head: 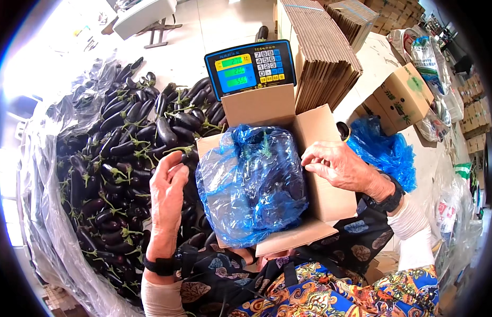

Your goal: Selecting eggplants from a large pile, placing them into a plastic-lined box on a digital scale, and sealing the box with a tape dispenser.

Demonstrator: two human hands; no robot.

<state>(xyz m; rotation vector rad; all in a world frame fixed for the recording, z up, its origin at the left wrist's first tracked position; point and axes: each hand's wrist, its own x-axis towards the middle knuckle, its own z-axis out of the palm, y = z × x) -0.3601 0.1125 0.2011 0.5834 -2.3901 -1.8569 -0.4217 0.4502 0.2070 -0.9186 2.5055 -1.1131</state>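
An open cardboard box (333, 190) stands before me with its flaps spread outward. Eggplants show through the blue plastic bag (253, 186) that fills the box and spreads over its left flap. To the left of the bag, my left hand (168, 190) is raised above the eggplant pile with its fingers bent and holding nothing. Over the right flap hovers my right hand (337, 164), its thumb and fingertips close together; whether they pinch anything cannot be made out. Behind the box stands a digital scale's display and keypad (250, 69), lit green.
A large heap of eggplants (123, 190) covers the left, edged by clear plastic sheeting (43, 198). Flattened cardboard boxes (325, 47) stand bundled behind the box. To the right lie blue plastic bags (384, 146) and a closed cardboard box (400, 99).
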